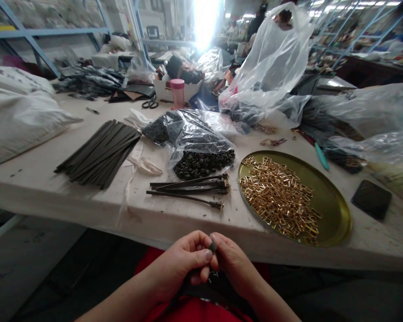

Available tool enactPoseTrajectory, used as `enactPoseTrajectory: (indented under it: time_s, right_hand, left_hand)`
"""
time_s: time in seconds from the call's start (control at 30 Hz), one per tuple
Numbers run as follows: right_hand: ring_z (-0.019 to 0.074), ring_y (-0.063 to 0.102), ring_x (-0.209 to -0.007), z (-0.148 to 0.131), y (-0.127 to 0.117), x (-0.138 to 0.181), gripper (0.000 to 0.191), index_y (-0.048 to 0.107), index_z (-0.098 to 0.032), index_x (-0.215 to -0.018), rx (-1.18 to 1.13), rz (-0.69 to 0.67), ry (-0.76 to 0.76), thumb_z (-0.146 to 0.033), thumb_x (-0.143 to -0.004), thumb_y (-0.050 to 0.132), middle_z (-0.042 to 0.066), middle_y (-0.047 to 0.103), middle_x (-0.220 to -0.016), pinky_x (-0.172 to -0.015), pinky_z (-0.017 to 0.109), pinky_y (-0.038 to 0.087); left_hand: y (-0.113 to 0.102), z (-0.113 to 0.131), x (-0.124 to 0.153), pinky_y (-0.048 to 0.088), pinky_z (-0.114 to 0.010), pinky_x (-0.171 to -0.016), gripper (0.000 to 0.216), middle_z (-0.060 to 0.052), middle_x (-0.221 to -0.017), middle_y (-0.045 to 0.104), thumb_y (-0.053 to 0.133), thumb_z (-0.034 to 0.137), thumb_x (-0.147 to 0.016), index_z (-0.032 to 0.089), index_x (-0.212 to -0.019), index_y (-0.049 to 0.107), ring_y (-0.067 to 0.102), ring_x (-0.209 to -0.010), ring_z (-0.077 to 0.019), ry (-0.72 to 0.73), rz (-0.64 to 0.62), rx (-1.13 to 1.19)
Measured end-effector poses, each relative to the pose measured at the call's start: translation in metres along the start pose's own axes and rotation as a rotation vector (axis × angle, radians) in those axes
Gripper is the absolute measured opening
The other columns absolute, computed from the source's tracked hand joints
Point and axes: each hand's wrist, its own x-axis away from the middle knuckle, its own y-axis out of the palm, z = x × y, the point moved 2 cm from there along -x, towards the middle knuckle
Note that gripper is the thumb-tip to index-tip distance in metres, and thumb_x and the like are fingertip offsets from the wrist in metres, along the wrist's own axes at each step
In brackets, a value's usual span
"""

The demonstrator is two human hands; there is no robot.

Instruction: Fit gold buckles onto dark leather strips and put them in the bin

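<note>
My left hand (190, 256) and my right hand (234, 260) meet in front of the table's near edge, fingers closed in a pinch. Between their fingertips is a small dark strap loop (212, 246); whether a longer strip hangs from it is hidden by the fingers. Just beyond lie several dark straps with gold buckles (191, 185) on their right ends. Behind those, a clear plastic bag (195, 129) spills small black loops (203, 163). A round gold tray (336, 219) holds a heap of gold buckles (282, 197). To the left is a pile of dark flat strips (99, 154).
A phone (371, 199) and a turquoise-handled tool (321, 156) lie at the right. Scissors (150, 103), a pink cup (177, 93) and a large clear bag (268, 58) stand farther back. A white sack (20, 116) covers the left of the table (70, 201).
</note>
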Motion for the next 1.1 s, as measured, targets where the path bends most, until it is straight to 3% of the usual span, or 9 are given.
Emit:
enactPoseTrajectory:
  time_s: [0.07,0.2,0.37,0.43,0.57,0.7,0.9,1.03,1.1]
  right_hand:
    - [0.0080,0.034,-0.046,-0.001,-0.002,-0.003,0.031,0.044,-0.018,-0.071,0.084,0.070,-0.045,-0.047,-0.083,0.043,-0.006,0.042,-0.053,-0.047,0.021,0.027]
    - [0.0113,0.045,-0.058,-0.020,-0.009,-0.001,0.021,0.050,-0.018,-0.070,0.574,0.325,-0.387,-0.037,-0.080,0.053,-0.003,0.048,-0.062,-0.055,0.023,0.035]
    - [0.0150,0.056,-0.078,-0.034,-0.005,0.007,0.016,0.059,-0.019,-0.090,0.916,0.144,-0.648,-0.022,-0.086,0.043,0.004,0.061,-0.082,-0.068,0.026,0.044]
    - [0.0159,0.057,-0.079,-0.035,-0.003,0.009,0.018,0.058,-0.019,-0.096,1.041,0.168,-0.741,-0.020,-0.085,0.045,0.006,0.063,-0.085,-0.069,0.028,0.046]
    - [0.0170,0.057,-0.071,-0.035,0.001,0.009,0.017,0.060,-0.018,-0.084,1.305,0.289,-0.943,-0.017,-0.086,0.043,0.006,0.064,-0.078,-0.061,0.029,0.046]
    - [0.0174,0.056,-0.069,-0.036,0.004,0.010,0.017,0.058,-0.017,-0.078,1.370,0.268,-1.047,-0.016,-0.086,0.043,0.006,0.063,-0.074,-0.063,0.031,0.045]
    - [0.0166,0.056,-0.072,-0.035,-0.003,0.021,0.014,0.055,-0.021,-0.081,1.280,0.232,-0.944,-0.014,-0.084,0.044,0.006,0.062,-0.078,-0.068,0.030,0.043]
    - [0.0178,0.051,-0.064,-0.032,-0.010,0.020,0.029,0.051,-0.020,-0.065,1.211,0.219,-0.606,-0.028,-0.088,0.035,0.005,0.056,-0.065,-0.059,0.030,0.038]
    - [0.0177,0.050,-0.063,-0.033,-0.014,0.018,0.032,0.052,-0.020,-0.069,1.068,0.235,-0.438,-0.037,-0.088,0.034,0.004,0.054,-0.065,-0.058,0.029,0.036]
  left_hand:
    - [-0.002,0.002,-0.002,0.022,-0.014,-0.037,0.022,0.000,-0.065,0.057,0.063,0.026,-0.069,0.013,-0.077,0.047,0.040,-0.041,-0.0019,-0.003,0.019,-0.007]
    - [-0.006,0.003,-0.006,0.022,-0.015,-0.037,0.023,0.001,-0.067,0.058,0.062,0.026,-0.070,0.015,-0.079,0.045,0.040,-0.041,-0.0022,-0.030,0.083,-0.069]
    - [-0.007,0.009,-0.009,0.022,-0.017,-0.040,0.018,0.005,-0.052,0.051,0.056,0.029,-0.075,0.014,-0.076,0.047,0.035,-0.040,-0.0030,-0.019,0.180,-0.247]
    - [-0.006,0.010,-0.010,0.023,-0.017,-0.041,0.017,0.006,-0.049,0.049,0.054,0.029,-0.076,0.014,-0.076,0.047,0.036,-0.041,-0.0037,-0.024,0.210,-0.292]
    - [-0.006,0.009,-0.013,0.026,-0.018,-0.044,0.015,0.005,-0.052,0.052,0.052,0.026,-0.074,0.014,-0.081,0.047,0.038,-0.042,-0.0047,-0.031,0.285,-0.306]
    - [-0.007,0.004,-0.013,0.029,-0.018,-0.045,0.016,0.003,-0.056,0.056,0.052,0.024,-0.071,0.013,-0.083,0.047,0.042,-0.043,-0.0052,-0.054,0.307,-0.233]
    - [-0.015,0.000,-0.012,0.025,-0.015,-0.040,0.011,0.005,-0.053,0.053,0.052,0.020,-0.072,0.013,-0.080,0.047,0.038,-0.038,-0.0025,-0.043,0.289,-0.108]
    - [-0.016,-0.001,-0.009,0.022,-0.014,-0.036,0.011,0.003,-0.063,0.055,0.053,0.015,-0.070,0.012,-0.080,0.050,0.037,-0.039,-0.0015,-0.035,0.242,-0.024]
    - [-0.014,-0.001,-0.006,0.022,-0.013,-0.035,0.010,0.002,-0.065,0.056,0.053,0.014,-0.069,0.011,-0.079,0.052,0.037,-0.039,-0.0011,-0.045,0.213,-0.015]
